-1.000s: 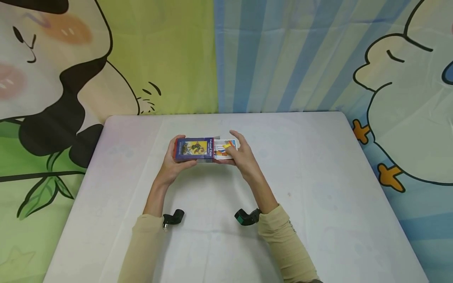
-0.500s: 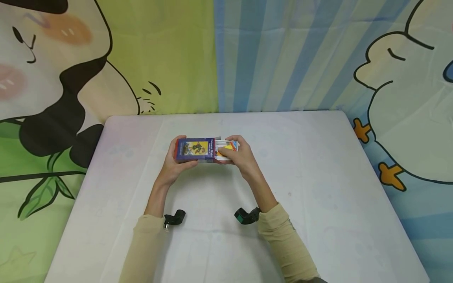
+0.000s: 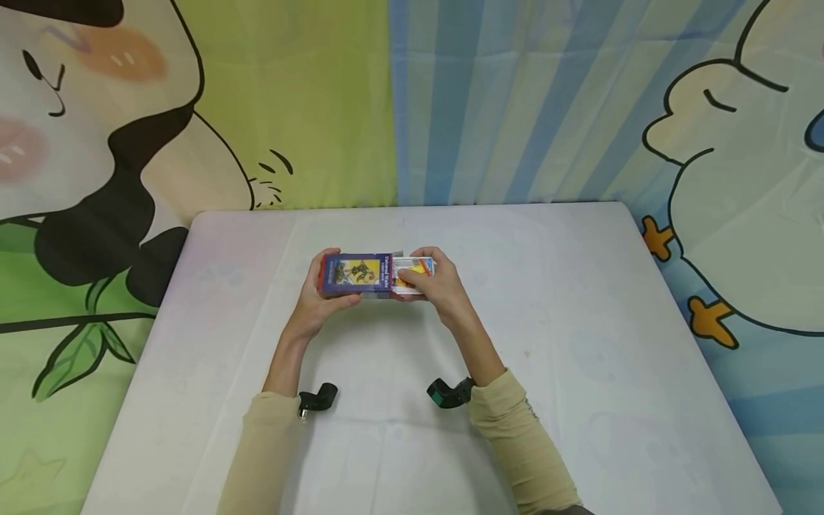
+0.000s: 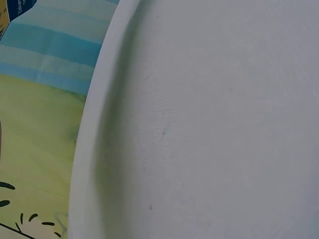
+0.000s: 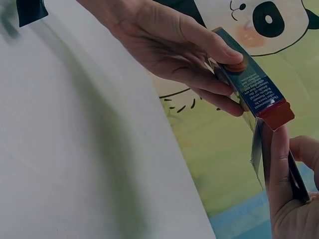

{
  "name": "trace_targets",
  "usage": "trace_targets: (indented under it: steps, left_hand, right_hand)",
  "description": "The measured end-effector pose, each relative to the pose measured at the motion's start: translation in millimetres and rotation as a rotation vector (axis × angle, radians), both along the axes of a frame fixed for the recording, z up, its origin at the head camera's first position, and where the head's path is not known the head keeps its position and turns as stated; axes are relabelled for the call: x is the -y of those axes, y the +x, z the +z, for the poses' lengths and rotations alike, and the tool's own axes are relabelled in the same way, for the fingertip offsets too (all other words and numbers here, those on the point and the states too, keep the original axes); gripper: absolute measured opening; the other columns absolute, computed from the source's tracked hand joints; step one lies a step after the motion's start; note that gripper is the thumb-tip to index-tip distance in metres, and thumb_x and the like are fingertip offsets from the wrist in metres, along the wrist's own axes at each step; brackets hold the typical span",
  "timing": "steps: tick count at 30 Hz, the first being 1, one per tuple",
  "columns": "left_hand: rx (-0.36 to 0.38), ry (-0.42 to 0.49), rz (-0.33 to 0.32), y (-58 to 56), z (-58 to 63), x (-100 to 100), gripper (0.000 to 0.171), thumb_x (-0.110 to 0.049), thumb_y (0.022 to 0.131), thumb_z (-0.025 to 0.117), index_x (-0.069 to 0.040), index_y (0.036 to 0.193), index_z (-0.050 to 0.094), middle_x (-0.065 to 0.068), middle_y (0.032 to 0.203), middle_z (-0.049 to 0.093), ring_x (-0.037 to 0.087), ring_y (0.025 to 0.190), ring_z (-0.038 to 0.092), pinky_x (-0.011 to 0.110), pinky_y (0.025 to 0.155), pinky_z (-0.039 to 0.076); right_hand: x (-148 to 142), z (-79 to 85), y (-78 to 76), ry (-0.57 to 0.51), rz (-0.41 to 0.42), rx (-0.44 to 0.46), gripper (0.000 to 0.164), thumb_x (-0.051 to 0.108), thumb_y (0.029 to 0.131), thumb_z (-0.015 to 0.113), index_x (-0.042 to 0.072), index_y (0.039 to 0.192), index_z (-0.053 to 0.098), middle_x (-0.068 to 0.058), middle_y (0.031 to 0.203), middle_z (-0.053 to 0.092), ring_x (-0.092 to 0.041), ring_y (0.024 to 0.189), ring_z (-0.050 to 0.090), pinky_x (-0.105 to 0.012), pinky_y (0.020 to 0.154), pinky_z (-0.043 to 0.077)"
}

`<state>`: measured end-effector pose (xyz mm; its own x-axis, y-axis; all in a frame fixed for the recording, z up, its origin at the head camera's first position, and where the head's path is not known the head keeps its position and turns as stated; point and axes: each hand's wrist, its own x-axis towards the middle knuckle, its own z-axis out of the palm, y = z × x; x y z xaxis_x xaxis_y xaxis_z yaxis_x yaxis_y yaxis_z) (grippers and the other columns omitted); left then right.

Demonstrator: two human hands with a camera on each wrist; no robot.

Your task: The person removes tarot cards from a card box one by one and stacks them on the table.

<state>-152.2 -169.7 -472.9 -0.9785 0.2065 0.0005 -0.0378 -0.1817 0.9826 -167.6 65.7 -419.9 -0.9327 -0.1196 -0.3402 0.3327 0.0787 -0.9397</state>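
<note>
A blue card box (image 3: 356, 275) with red edges and a yellow picture is held level above the table, its open end to the right. My left hand (image 3: 313, 304) grips the box's left end, thumb along the near side. A stack of picture cards (image 3: 420, 264) sticks partway out of the open end. My right hand (image 3: 445, 290) pinches these cards, thumb on top and fingers behind. In the right wrist view, a red end flap (image 5: 279, 115) stands out from the box (image 5: 256, 87). Only a corner of the box (image 4: 22, 6) shows in the left wrist view.
Under both hands lies a white-covered table (image 3: 386, 458). Cartoon-printed curtains (image 3: 489, 100) hang behind it and at the sides. A small black wrist camera (image 3: 318, 396) sits on the left wrist, another black camera (image 3: 450, 393) on the right.
My right thumb has slid left over the cards, and the raised index finger has come down behind them. The cards stick out a little further. My left hand has hardly moved.
</note>
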Motion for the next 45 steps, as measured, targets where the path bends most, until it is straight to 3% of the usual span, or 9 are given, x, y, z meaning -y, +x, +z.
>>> trace_targets:
  steps: [6, 13, 22, 27, 32, 39, 45]
  left_hand:
    - [0.018, -0.012, 0.007, 0.0, -1.2, 0.2, 0.090, 0.007, 0.075, 0.075, -0.028, 0.144, 0.031, 0.000, 0.133, 0.041, 0.017, 0.114, 0.049, 0.021, 0.084, 0.053]
    - [0.019, -0.019, 0.013, 2.3, 0.2, 0.2, 0.090, 0.008, 0.075, 0.075, -0.028, 0.144, 0.031, -0.001, 0.134, 0.040, 0.017, 0.115, 0.048, 0.020, 0.084, 0.053]
    - [-0.008, 0.004, 0.011, 4.8, 3.1, 0.9, 0.088, 0.010, 0.075, 0.074, -0.025, 0.144, 0.031, 0.000, 0.133, 0.041, 0.017, 0.115, 0.048, 0.020, 0.084, 0.053]
    - [-0.011, -0.007, 0.013, 4.2, 0.6, 1.8, 0.088, 0.010, 0.075, 0.073, -0.025, 0.143, 0.031, 0.000, 0.133, 0.041, 0.017, 0.116, 0.047, 0.020, 0.085, 0.053]
    - [-0.009, -0.009, 0.017, 3.6, -1.5, 2.9, 0.089, 0.010, 0.074, 0.074, -0.025, 0.144, 0.031, 0.000, 0.132, 0.041, 0.017, 0.115, 0.048, 0.020, 0.084, 0.053]
    - [0.000, -0.014, 0.036, 3.6, -6.1, 6.2, 0.091, 0.012, 0.074, 0.074, -0.020, 0.146, 0.028, -0.002, 0.131, 0.043, 0.014, 0.112, 0.050, 0.018, 0.082, 0.053]
    - [-0.012, -0.010, 0.037, 3.0, -6.5, 7.4, 0.091, 0.010, 0.075, 0.073, -0.023, 0.147, 0.028, -0.001, 0.131, 0.043, 0.014, 0.112, 0.051, 0.019, 0.085, 0.052]
  right_hand:
    - [-2.8, -0.7, -0.7, 0.032, 0.007, -0.009, 0.038, 0.017, 0.086, 0.071, 0.009, 0.117, 0.051, -0.013, 0.109, 0.058, -0.018, 0.084, 0.062, -0.023, 0.061, 0.056]
    - [-9.3, 0.7, -1.4, 0.057, 0.019, 0.002, 0.031, 0.019, 0.083, 0.073, 0.014, 0.104, 0.051, -0.013, 0.101, 0.061, -0.022, 0.081, 0.064, -0.023, 0.059, 0.052]
    - [-16.6, 0.4, -3.1, 0.062, 0.082, 0.003, 0.025, 0.016, 0.083, 0.070, 0.010, 0.095, 0.049, -0.014, 0.092, 0.063, -0.015, 0.067, 0.063, -0.021, 0.056, 0.051]
    - [-17.4, 1.3, -2.9, 0.109, 0.112, 0.025, 0.028, 0.022, 0.085, 0.070, 0.003, 0.104, 0.060, -0.013, 0.097, 0.065, -0.019, 0.075, 0.064, -0.021, 0.059, 0.051]
    - [-19.6, 0.9, -2.5, 0.138, 0.126, 0.028, 0.035, 0.027, 0.085, 0.069, 0.004, 0.111, 0.065, -0.010, 0.095, 0.068, -0.019, 0.076, 0.065, -0.021, 0.061, 0.051]
    - [-26.8, -3.3, 0.8, 0.105, 0.126, -0.022, 0.019, 0.026, 0.087, 0.064, 0.009, 0.086, 0.056, -0.007, 0.090, 0.062, -0.015, 0.072, 0.059, -0.021, 0.060, 0.047]
    - [-35.2, -8.3, 2.8, 0.014, 0.077, -0.049, 0.017, 0.025, 0.090, 0.062, 0.010, 0.089, 0.055, -0.005, 0.092, 0.059, -0.011, 0.067, 0.057, -0.021, 0.055, 0.047]
